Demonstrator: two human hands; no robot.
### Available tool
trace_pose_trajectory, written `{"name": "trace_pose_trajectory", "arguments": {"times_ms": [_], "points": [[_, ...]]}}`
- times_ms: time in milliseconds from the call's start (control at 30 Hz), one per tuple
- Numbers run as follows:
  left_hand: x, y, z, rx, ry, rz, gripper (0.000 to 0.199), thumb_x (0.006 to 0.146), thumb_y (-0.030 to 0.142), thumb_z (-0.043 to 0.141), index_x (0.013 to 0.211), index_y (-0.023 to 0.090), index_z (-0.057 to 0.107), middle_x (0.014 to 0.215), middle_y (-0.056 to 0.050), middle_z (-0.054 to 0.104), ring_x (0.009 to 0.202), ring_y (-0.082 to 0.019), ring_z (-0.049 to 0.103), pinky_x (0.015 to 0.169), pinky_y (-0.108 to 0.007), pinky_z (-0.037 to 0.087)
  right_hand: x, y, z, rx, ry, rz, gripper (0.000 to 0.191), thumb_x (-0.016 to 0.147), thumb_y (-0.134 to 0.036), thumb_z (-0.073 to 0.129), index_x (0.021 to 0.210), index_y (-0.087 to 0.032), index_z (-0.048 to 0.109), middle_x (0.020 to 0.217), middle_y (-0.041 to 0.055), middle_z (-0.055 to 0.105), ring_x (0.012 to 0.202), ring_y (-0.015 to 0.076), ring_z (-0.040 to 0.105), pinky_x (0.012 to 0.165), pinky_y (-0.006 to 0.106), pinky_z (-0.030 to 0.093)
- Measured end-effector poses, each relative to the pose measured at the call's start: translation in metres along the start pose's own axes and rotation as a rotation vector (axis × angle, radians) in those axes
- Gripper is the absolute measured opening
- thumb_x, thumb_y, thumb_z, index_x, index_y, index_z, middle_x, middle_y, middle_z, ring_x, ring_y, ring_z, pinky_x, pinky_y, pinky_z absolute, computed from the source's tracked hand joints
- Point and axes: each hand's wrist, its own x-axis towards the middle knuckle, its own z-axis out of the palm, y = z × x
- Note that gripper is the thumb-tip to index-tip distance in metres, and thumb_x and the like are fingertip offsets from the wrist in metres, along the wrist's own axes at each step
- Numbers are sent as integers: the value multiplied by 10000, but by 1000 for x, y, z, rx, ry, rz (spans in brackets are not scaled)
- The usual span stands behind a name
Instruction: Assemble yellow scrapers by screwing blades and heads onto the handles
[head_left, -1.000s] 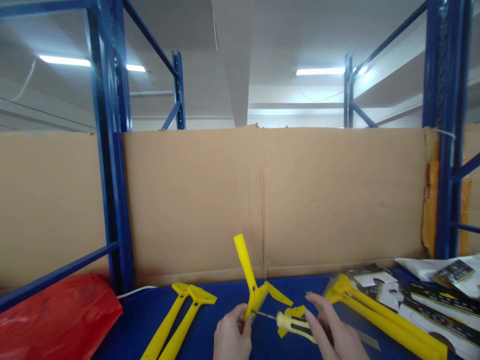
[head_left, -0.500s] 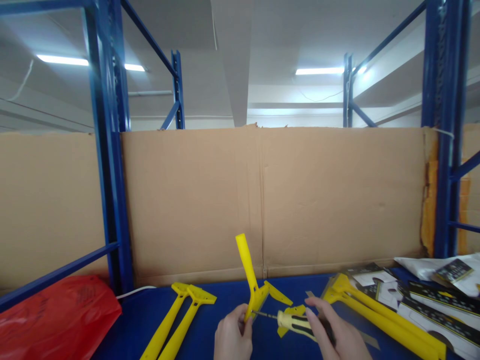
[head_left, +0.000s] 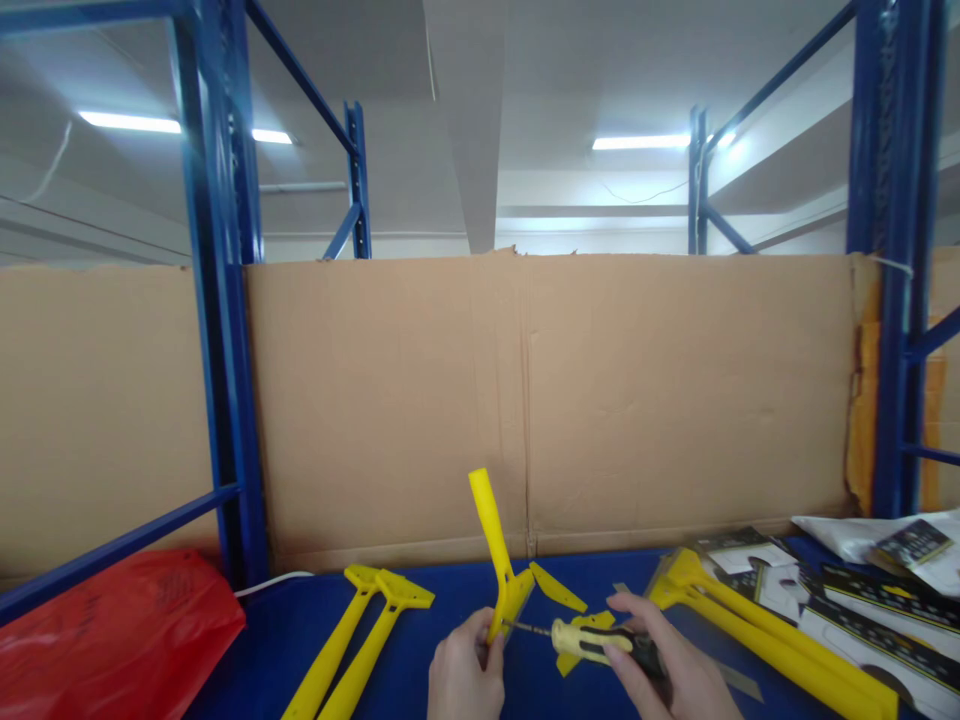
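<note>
Pinching yellow T-headed plastic tool [head_left: 496, 548]: left hand [head_left: 466, 666]. Right hand [head_left: 681, 662] is loosely gripping cream-and-black-handled screwdriver [head_left: 583, 641], tip at tool's head.

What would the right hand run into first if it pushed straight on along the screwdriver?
Likely the yellow tool in the left hand: the screwdriver in the right hand seems to touch its head, though depth at the tip is unclear.

No legible text anywhere; faint print on red bag [head_left: 120, 640], markings on black-and-white cards [head_left: 885, 598] (too small, blurry).
</note>
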Motion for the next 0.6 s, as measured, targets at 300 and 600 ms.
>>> {"name": "trace_pose_trajectory", "arguments": {"times_ms": [300,600], "points": [[-2,3,-2,13,10,-19,213,835,219,431,875,199,639,706,-22,692,618,-163,647,536,-193,411,-4,-2,7,110,-66,47,458,824,-247,460,1279,-204,428,953,60,671,627,161,693,546,209,553],[-3,5,-3,27,38,12,200,818,233,463,835,211,661,670,-8,685,587,-156,639,536,-189,399,3,4,-4,-63,-60,-7,299,894,-330,426,1137,-235,572,1004,84,752,850,234,730,707,272,565]]}}
